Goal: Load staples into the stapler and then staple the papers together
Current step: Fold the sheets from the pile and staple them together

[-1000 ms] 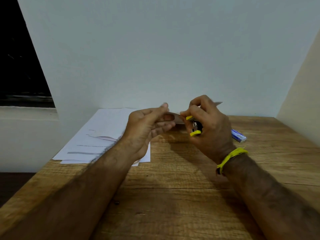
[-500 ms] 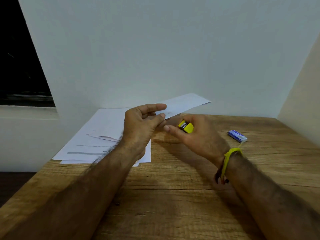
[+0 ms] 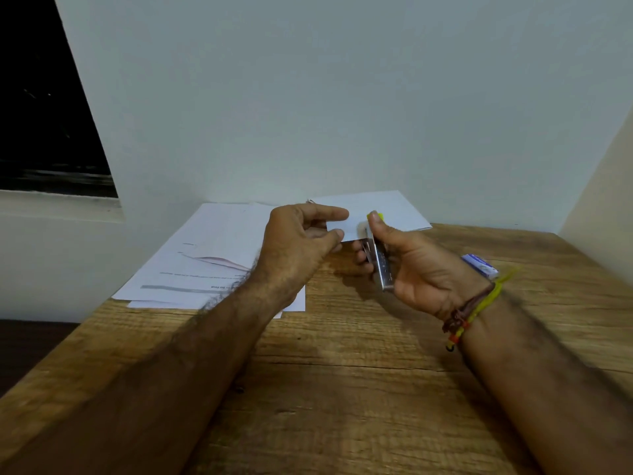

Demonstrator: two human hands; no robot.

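Head view: small stapler (image 3: pixel 378 258) brought to a pinched sheaf of papers (image 3: pixel 380 210).

The left hand (image 3: pixel 301 241) pinches the near edge of the papers between thumb and forefinger, lifted off the wooden table (image 3: pixel 342 389), forearm reaching in from the lower left. The right hand (image 3: pixel 411 265) lies palm-up, fingers curled round the stapler, thumb on its yellow top, nose just beyond the left fingertips at the paper's edge. The sheets look light and floppy, so they are best held close to the stapling spot; the stapler looks small, stiff and smooth-sided, best gripped along its sides. More sheets (image 3: pixel 205 262) lie under the left wrist; a staple box (image 3: pixel 479 265) sits beyond the right wrist.
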